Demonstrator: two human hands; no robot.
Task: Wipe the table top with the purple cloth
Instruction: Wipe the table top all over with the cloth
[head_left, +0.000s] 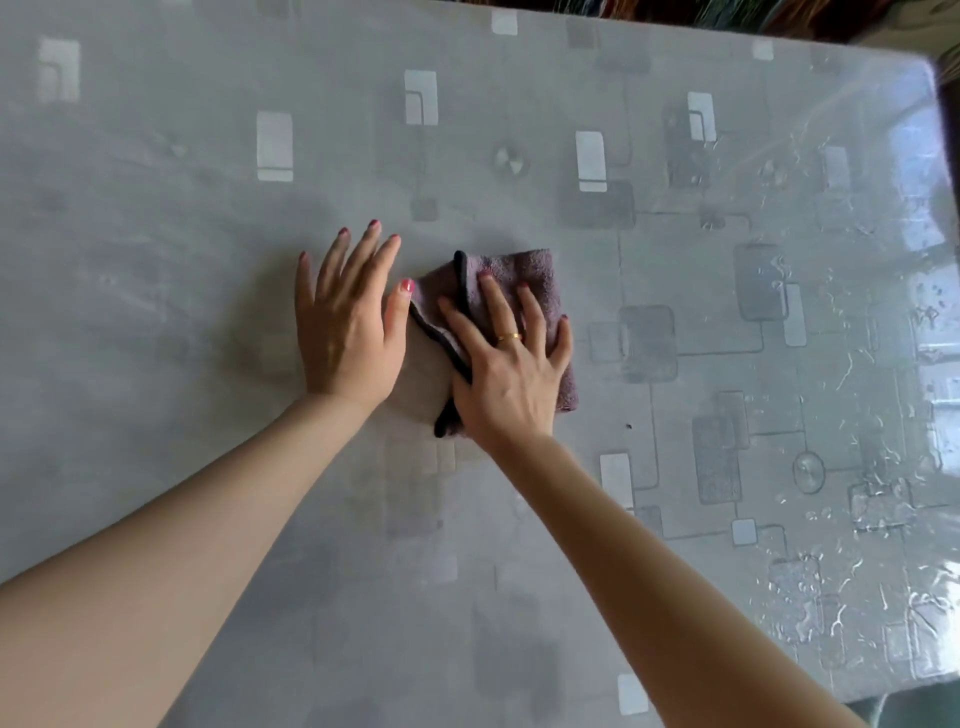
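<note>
Near half of the purple cloth (511, 291) hidden under the right hand (506, 374); table top (208, 208) cut off left and below, glare washing out its right edge; both forearms reach forward; right hand flat, fingers spread, pressing the folded cloth, not gripping; left hand (345, 332) open, palm down on bare table, thumb touching the cloth's left edge.
</note>
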